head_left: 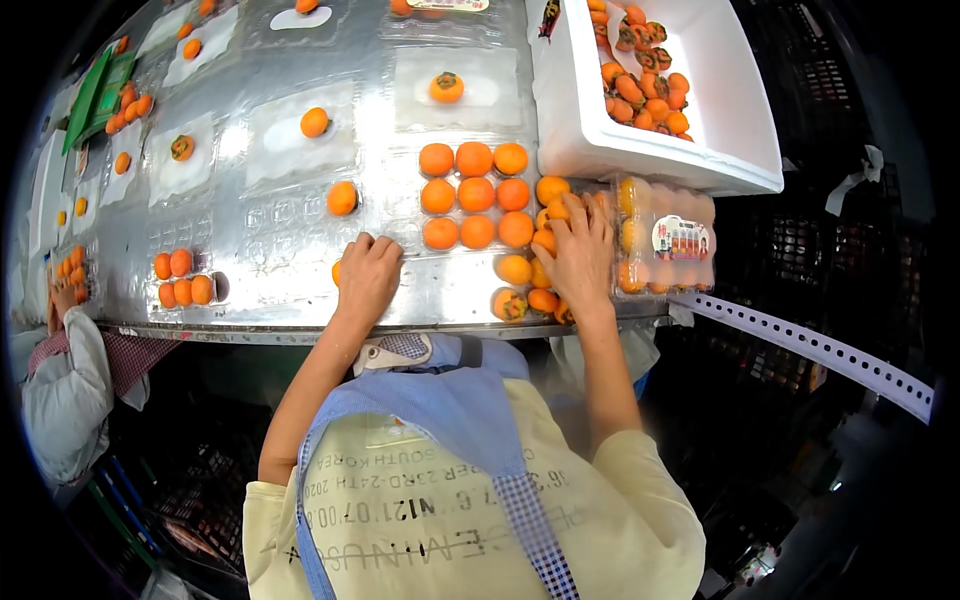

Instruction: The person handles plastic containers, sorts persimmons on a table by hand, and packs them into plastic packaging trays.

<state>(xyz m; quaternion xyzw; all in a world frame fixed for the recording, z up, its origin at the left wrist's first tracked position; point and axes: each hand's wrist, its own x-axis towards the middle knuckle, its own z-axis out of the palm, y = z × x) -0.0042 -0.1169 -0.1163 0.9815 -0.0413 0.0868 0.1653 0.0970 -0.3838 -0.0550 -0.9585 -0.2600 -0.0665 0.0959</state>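
Observation:
My left hand (368,275) rests over an orange persimmon (336,272) near the table's front edge, its fingers curled around the fruit, which shows only at one side. My right hand (582,250) reaches over loose persimmons (514,269), fingers bent on the fruit; what they grip is partly hidden. Between the hands lies a clear tray of persimmons (476,194) in three rows of three. A labelled clear pack (680,240) stands right of my right hand. Above my left hand sits a single persimmon (342,198).
A white foam box (660,165) with persimmons stands at the back right. Clear trays and single persimmons (314,122) spread over the metal table (270,312). A partly filled tray (183,280) lies left. A co-worker's sleeve (70,375) shows at far left, near a green container (95,95).

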